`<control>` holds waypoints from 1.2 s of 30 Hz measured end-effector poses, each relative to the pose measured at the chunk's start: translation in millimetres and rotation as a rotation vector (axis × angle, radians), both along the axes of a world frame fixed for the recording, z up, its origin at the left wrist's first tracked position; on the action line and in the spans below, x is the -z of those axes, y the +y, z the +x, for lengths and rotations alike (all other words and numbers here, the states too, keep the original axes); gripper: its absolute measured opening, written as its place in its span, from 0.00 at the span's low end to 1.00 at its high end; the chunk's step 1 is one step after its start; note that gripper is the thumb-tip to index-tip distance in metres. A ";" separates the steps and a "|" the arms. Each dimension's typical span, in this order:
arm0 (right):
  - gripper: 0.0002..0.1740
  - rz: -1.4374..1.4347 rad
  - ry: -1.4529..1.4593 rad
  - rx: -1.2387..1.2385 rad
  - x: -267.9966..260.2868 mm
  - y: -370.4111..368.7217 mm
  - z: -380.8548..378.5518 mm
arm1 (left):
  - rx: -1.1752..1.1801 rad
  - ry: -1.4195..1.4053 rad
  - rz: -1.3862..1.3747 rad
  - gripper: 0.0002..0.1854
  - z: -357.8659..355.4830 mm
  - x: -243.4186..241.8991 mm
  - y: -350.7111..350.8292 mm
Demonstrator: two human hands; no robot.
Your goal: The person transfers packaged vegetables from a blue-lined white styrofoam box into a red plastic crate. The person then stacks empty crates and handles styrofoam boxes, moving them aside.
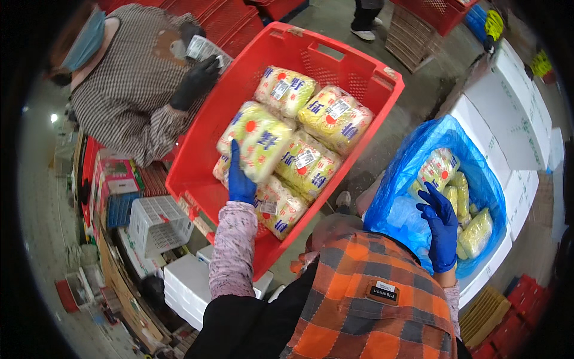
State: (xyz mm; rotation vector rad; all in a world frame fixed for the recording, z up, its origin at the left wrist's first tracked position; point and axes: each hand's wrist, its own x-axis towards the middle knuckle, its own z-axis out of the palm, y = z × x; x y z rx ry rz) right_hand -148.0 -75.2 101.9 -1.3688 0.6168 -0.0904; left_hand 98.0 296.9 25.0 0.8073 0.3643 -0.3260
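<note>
My left hand [242, 178], in a blue glove, grips a plastic-wrapped pack of pale yellow-green vegetables [260, 139], probably napa cabbage. This pack is over other wrapped packs in a large red plastic crate [190, 150]. Several of those, such as the pack at the crate's right side [336, 117], bear white labels. Over a white foam box lined with a blue plastic bag [390, 172], my gloved right hand [437, 224] is open with its fingers apart. Inside the liner, a printed pack [438, 168] lies just beyond its fingertips, and yellowish wrapped packs [475, 235] rest at the right.
Across the crate at the left, a masked person [139, 85] in black gloves holds a sheet of labels [206, 50]. White foam boxes [506, 107] are stacked at the right. A white plastic basket [157, 224] and a white foam box [186, 282] stand at lower left.
</note>
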 end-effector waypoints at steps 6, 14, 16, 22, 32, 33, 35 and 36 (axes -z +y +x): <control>0.25 -0.010 0.154 0.131 25.4 -11.2 -25.2 | 0.209 -0.221 0.561 0.32 82.2 118.1 75.2; 0.13 -0.302 0.491 0.546 114.3 -98.9 -169.8 | 0.380 0.039 0.956 0.26 133.8 151.9 97.6; 0.15 -0.429 0.761 0.540 129.5 -123.2 -222.3 | 0.517 -0.353 1.255 0.28 115.1 124.9 66.5; 0.28 -0.817 0.826 0.022 206.6 -144.8 -296.1 | 0.437 -0.592 1.022 0.21 -8.1 -5.7 -87.8; 0.22 -1.103 0.868 -0.303 298.1 -170.3 -252.4 | 0.684 -1.058 1.157 0.18 -134.0 -85.9 -190.2; 0.20 -1.106 0.874 -0.315 291.6 -169.3 -252.7 | 0.700 -0.959 1.205 0.18 -139.5 -83.5 -194.1; 0.26 -1.042 0.788 -0.286 269.5 -175.4 -248.9 | 0.734 -0.901 1.128 0.18 -155.4 -76.1 -203.2; 0.28 -0.973 0.793 -0.268 252.6 -175.6 -248.5 | 0.766 -0.825 1.102 0.18 -164.7 -74.6 -207.5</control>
